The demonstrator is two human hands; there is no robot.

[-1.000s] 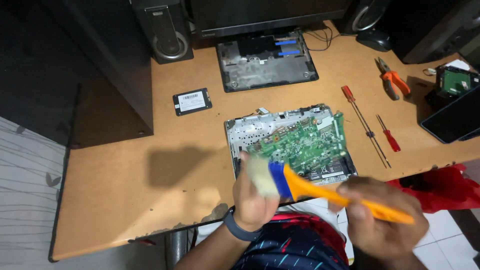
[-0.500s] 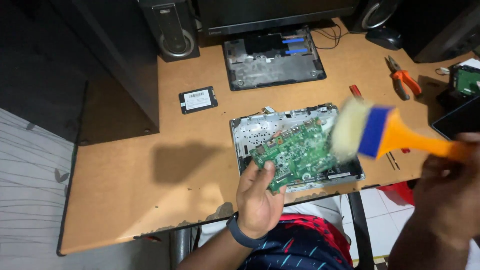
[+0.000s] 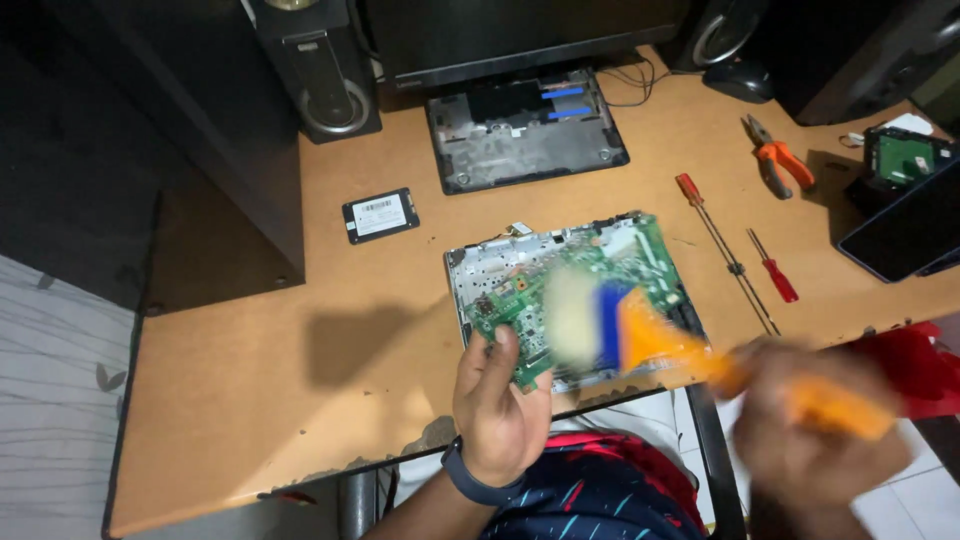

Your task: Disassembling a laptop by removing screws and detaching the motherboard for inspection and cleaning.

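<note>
Seated at a desk (image 3: pixel 250 420), a person grips the near left edge of a green board (image 3: pixel 600 285) with the left hand (image 3: pixel 495 405), thumb laid on top and fingers curled beneath, a dark band at the wrist. The right hand (image 3: pixel 810 430), blurred by motion, is closed around the orange handle of a brush (image 3: pixel 640 335); its pale bristles hang over the middle of the board, whether they touch it cannot be told. The board lies tilted in a silver laptop shell (image 3: pixel 480 275) at the desk's near edge, directly between the two hands, the left at its lower left corner and the right off its lower right.

Just right of the shell, a long red screwdriver (image 3: pixel 715 235) and a short red one (image 3: pixel 775 270) lie side by side. Beyond them rest orange-handled pliers (image 3: pixel 775 160). A small black drive (image 3: pixel 380 215) with a white label sits to the shell's left, well apart. At the back of the desk, a dark laptop cover (image 3: pixel 525 130) lies open-side up below a monitor (image 3: pixel 520 35), flanked by a speaker (image 3: pixel 320 70) on the left and a second one at the right. A mouse (image 3: pixel 740 80) sits at the back right, and a bare hard drive (image 3: pixel 905 155) and a dark phone (image 3: pixel 905 230) occupy the far right edge. Red cloth (image 3: pixel 920 365) shows beside the right hand.
</note>
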